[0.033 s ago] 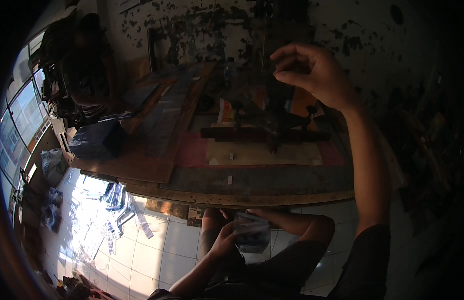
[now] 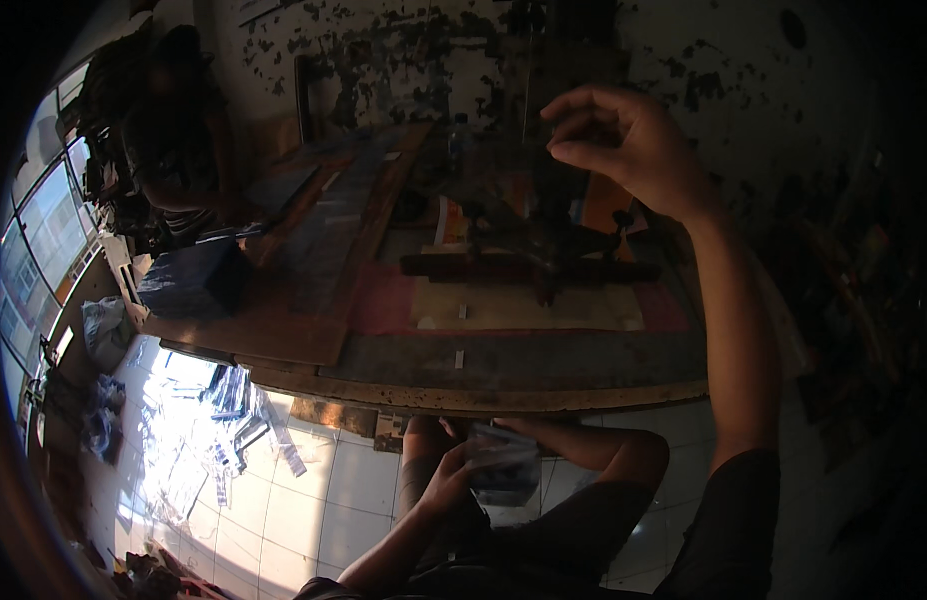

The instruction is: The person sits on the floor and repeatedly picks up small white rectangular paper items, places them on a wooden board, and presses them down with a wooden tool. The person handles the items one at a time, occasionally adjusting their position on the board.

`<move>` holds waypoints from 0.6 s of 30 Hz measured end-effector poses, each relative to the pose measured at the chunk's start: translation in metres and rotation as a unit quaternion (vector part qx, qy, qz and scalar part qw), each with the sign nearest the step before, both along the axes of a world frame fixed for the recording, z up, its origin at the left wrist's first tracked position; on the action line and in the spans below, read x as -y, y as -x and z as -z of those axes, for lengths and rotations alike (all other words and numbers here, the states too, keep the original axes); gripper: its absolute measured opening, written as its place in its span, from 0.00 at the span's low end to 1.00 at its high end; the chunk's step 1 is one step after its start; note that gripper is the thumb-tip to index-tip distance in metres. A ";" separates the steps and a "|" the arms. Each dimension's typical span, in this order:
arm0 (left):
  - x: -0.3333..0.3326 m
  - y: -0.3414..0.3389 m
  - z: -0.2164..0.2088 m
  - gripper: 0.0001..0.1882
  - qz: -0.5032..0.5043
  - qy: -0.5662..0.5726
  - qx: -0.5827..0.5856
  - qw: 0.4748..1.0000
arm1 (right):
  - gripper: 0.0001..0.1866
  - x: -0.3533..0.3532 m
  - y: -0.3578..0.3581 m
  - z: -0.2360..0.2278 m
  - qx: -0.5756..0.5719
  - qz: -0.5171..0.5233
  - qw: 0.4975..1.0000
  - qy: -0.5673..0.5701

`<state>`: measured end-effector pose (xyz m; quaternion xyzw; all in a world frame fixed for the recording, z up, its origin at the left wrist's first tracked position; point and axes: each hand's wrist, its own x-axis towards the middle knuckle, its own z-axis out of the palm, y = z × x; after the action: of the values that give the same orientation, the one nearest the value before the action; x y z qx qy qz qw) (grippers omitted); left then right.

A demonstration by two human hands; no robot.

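My left hand [image 2: 449,482] is low over my lap, its fingers closed on the edge of a small stack of dark, slightly glossy flat pieces [image 2: 505,468]. What the pieces are is too dim to tell. Raised above the workbench [image 2: 503,395], my right hand [image 2: 623,145] has loosely curled fingers, with the thumb apart from them and nothing visible between. Below that hand stands a dark metal press-like machine [image 2: 548,250] with a wide crossbar. Under the crossbar lies a pale yellowish sheet [image 2: 523,318] on a pinkish-red one [image 2: 383,305].
A person [image 2: 173,150] works at the far left. A dark box-shaped block [image 2: 193,278] sits on the brown board [image 2: 293,335]. Small pale tabs [image 2: 459,359] lie on the bench. Strips and scraps [image 2: 233,400] litter the sunlit tiled floor at left, near plastic bags [image 2: 105,325].
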<state>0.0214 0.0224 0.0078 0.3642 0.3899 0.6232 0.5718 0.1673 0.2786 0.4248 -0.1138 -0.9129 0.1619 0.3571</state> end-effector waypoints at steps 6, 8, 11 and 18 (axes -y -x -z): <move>0.000 0.003 0.002 0.19 -0.005 0.038 -0.001 0.999 | 0.12 0.030 -0.004 0.018 -0.039 -0.067 0.987 0.140; 0.008 0.008 0.013 0.19 -0.059 0.063 -0.021 0.996 | 0.09 0.073 -0.005 0.072 -0.028 -0.186 0.939 0.288; -0.014 -0.004 0.017 0.19 -0.080 0.007 -0.121 0.989 | 0.13 0.133 -0.038 0.177 0.156 -0.348 0.898 0.221; -0.013 0.001 -0.006 0.20 -0.047 -0.010 -0.039 0.998 | 0.10 0.183 -0.102 0.510 0.523 0.004 0.829 0.195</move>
<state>0.0201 0.0353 0.0137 0.3748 0.4221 0.6391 0.5224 0.2697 0.0960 -0.0856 -0.2528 -0.9120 0.2514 -0.2029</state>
